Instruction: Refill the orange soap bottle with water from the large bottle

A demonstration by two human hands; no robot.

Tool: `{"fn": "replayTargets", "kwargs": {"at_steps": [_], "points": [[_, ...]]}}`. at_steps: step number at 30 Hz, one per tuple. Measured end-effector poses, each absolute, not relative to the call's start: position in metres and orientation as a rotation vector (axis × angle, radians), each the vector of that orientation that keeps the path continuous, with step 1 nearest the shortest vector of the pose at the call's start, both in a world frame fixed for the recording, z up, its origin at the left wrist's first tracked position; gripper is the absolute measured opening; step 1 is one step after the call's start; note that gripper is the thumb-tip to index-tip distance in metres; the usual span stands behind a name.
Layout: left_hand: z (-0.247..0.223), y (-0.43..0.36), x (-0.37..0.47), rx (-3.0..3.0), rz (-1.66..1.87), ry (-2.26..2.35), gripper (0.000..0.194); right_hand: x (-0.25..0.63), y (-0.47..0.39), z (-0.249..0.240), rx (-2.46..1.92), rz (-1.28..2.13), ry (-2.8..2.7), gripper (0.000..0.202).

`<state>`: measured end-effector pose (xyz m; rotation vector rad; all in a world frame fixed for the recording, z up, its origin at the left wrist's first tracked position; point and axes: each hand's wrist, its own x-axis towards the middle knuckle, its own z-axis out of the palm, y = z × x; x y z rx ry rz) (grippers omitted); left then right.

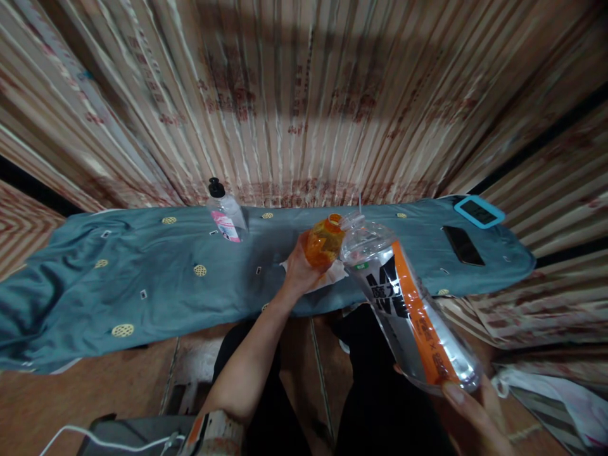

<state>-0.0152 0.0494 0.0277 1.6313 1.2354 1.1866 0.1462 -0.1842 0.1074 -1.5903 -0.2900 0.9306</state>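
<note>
Nearest me, my right hand [475, 411] grasps the base of a large clear bottle [408, 304], tilted so its mouth meets the small orange bottle [323, 242] clenched in my left hand [298, 269] above the blue-clothed bench [142, 278]. Farther left stands a pump bottle [224, 212]; far right lie a phone [463, 246] and a blue-framed device [479, 211].

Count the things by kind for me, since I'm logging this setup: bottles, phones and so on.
Bottles: 3: orange bottle in the left hand, big clear bottle in the right hand, pump bottle on the cloth.
Phones: 1, black phone.
Blue-framed device: 1.
Total: 5
</note>
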Motion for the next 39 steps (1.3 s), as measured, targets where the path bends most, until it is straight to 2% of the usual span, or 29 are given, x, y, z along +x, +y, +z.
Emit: {"fn": "replayTargets", "kwargs": {"at_steps": [3,7,11,17,18,24,28,33,39], "points": [[0.026,0.050,-0.016,1.608,1.197,1.223,0.078,0.147,-0.183,0.109,-1.617,0.898,-0.351,0.094],[0.026,0.050,-0.018,1.576,1.187,1.224,0.082,0.148,-0.183,0.111,-1.619,0.882,-0.517,0.080],[0.027,0.049,-0.018,1.563,1.187,1.216,0.081,0.153,-0.194,0.098,-1.614,0.953,-0.454,0.075],[0.027,0.050,-0.017,1.543,1.196,1.219,0.078,0.188,-0.203,0.056,-1.456,1.129,-0.210,0.043],[0.027,0.050,-0.017,1.543,1.196,1.220,0.078,0.191,-0.201,0.055,-1.420,1.182,-0.190,0.043],[0.028,0.049,-0.017,1.524,1.191,1.234,0.076,0.185,-0.187,0.070,-1.281,1.287,-0.093,0.047],[0.028,0.050,-0.017,1.524,1.207,1.208,0.077,0.195,-0.193,0.055,-1.221,1.417,-0.185,0.053],[0.024,0.051,-0.017,1.558,1.217,1.202,0.075,0.204,-0.192,0.041,-1.343,1.333,-0.154,0.078],[0.023,0.051,-0.016,1.594,1.233,1.198,0.074,0.184,-0.182,0.064,-1.469,1.204,-0.050,0.106]]}}
